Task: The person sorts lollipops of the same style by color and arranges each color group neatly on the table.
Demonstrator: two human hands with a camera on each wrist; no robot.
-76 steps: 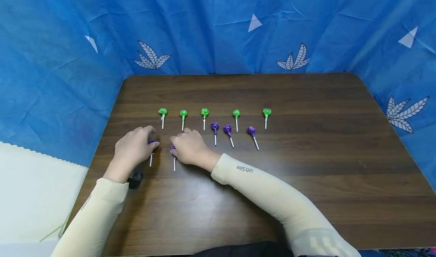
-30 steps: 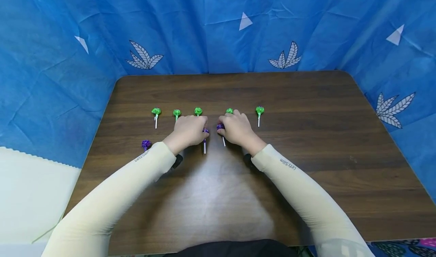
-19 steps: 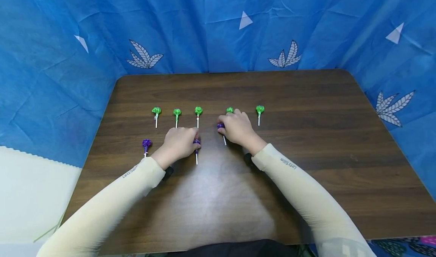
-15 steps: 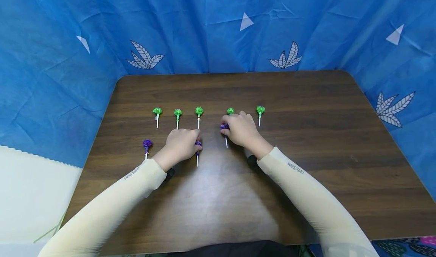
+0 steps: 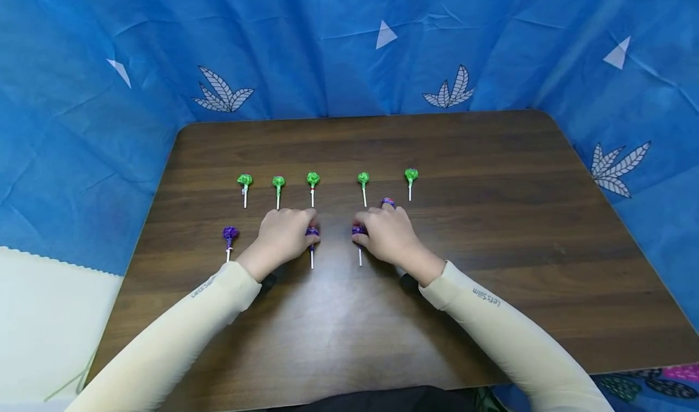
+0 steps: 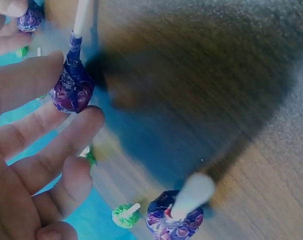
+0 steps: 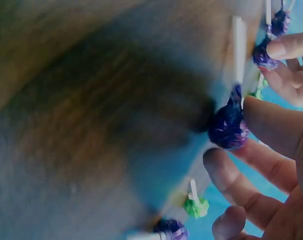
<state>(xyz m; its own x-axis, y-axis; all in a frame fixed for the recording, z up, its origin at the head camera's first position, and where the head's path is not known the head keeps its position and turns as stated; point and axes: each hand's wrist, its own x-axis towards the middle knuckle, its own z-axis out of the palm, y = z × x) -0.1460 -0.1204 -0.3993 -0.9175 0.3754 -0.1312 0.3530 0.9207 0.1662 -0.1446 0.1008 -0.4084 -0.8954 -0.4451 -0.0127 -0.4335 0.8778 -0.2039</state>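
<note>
Between thumb and fingers my left hand [image 5: 283,235] pinches a purple-wrapped lollipop [image 6: 73,90] by its head, its white stick pointing toward the body. My right hand [image 5: 390,235] pinches a second purple lollipop [image 7: 228,125] in the same way, a short gap to the right. Just past the right hand's knuckles shows the head of another purple lollipop [image 5: 388,201], the rest hidden by the hand. At left, a purple lollipop [image 5: 230,233] lies near the left wrist. A further purple lollipop [image 7: 280,22] shows behind the left hand in the right wrist view.
Several green lollipops lie in a row farther back, from the leftmost [image 5: 244,180] to the rightmost [image 5: 411,174], sticks toward the body. They lie on a brown wooden table [image 5: 491,248]. A blue curtain [image 5: 349,48] surrounds its back and sides.
Both hands have left the two left purple lollipops and moved right. The left hand has shifted its purple lollipop left and nearer the body; the right hand has drawn another nearer, level with it.
</note>
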